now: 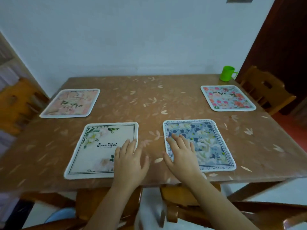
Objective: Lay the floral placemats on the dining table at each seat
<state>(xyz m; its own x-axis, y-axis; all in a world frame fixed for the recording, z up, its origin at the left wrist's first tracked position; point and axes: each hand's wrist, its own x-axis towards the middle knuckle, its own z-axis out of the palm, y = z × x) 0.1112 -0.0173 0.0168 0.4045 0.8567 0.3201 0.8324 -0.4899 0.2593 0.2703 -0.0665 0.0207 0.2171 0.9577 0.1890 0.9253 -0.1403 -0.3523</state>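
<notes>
While both hands lie on the dining table (149,100), each one rests flat on its own mat, with straight, slightly spread fingers that grip nothing. The left hand (128,161) covers the right border of the white placemat (101,150), and its thumb side reaches over the bare table surface. The right hand (181,155) lies on the left part of the blue placemat (207,143), with the thumb off the mat on the table. These 2 mats lie side by side at the near edge, apart from each other, and the 2 hands are between their centres.

On the white placemat the word "Beautiful" reads upright from the person's side. The border text of the blue placemat reads upright at the far edge and upside down at the near edge. Both mats have their edges about parallel to the table edges. They look nearly square in this wide view, so I cannot say surely which side is longer.

Further away, the pink placemat (70,102) lies near the left chair (18,103), and the rose placemat (228,97) lies near the right chair (265,90). Just behind the rose placemat stands 1 green cup (227,73).
</notes>
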